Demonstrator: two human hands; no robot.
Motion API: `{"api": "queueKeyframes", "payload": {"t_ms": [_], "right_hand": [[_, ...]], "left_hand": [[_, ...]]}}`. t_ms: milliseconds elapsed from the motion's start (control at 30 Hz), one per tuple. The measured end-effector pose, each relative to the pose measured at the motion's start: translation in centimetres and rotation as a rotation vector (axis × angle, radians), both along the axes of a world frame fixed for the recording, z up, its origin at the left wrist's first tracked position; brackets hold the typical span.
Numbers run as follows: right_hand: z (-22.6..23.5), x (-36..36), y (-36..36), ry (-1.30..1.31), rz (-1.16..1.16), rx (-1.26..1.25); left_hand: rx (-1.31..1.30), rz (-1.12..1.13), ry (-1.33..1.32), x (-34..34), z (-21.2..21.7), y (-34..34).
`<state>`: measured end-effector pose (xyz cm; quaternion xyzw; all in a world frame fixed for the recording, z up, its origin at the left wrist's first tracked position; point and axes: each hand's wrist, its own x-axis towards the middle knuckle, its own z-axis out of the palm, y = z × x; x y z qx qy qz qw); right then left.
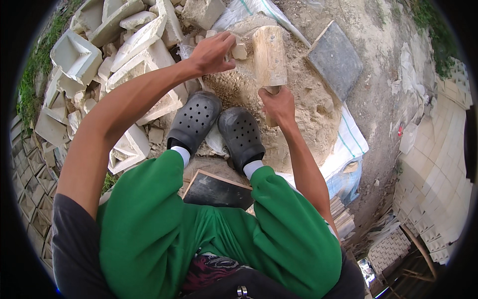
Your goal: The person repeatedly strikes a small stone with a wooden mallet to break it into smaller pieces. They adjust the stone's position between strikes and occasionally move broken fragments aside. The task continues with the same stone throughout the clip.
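Observation:
My right hand grips the handle of a wooden mallet. Its thick, pale cylindrical head points away from me, above a mound of crumbled beige material. Left of the mallet head, my left hand has its fingers bent around a small pale chunk; part of the grip is hidden. Both feet, in dark grey clogs, stand at the near edge of the mound.
Broken off-white moulded pieces are heaped at the left. A grey square slab lies right of the mound, on a white sheet. Between my legs is a dark board. Stacked pale blocks stand at the far right.

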<state>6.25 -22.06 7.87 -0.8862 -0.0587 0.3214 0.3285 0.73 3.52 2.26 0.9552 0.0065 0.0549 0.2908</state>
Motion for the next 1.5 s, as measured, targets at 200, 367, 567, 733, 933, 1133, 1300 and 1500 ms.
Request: {"api": "queueKeyframes", "payload": {"t_ms": [200, 367, 567, 733, 933, 1133, 1300, 1500], "right_hand": [[0.0, 0.4, -0.2, -0.107, -0.009, 0.158], [-1.3, 0.7, -0.3, -0.016, 0.063, -0.075], [-0.1, -0.7, -1.1, -0.010, -0.018, 0.117], [-0.2, -0.6, -0.7, -0.070, 0.094, -0.085], [-1.4, -0.8, -1.4, -0.177, 0.158, 0.070], [-1.5, -1.6, -1.4, -0.189, 0.117, 0.112], [-0.1, -0.5, -0.6, 0.072, 0.018, -0.038], [2.6, 2.0, 1.7, -0.111, 0.195, 0.047]], "left_hand": [[0.004, 0.007, -0.011, -0.1, 0.2, 0.0], [0.012, 0.013, 0.015, -0.1, 0.5, 0.0], [0.029, 0.024, -0.019, -0.1, 0.3, 0.0], [0.044, 0.032, -0.020, -0.1, 0.3, -0.1], [0.044, 0.040, 0.015, -0.1, 0.7, -0.3], [0.023, 0.044, 0.062, -0.1, 0.7, -0.2], [0.000, 0.027, 0.049, -0.5, 0.1, 0.1], [-0.071, -0.001, 0.035, -2.1, -0.7, 1.2]]}}
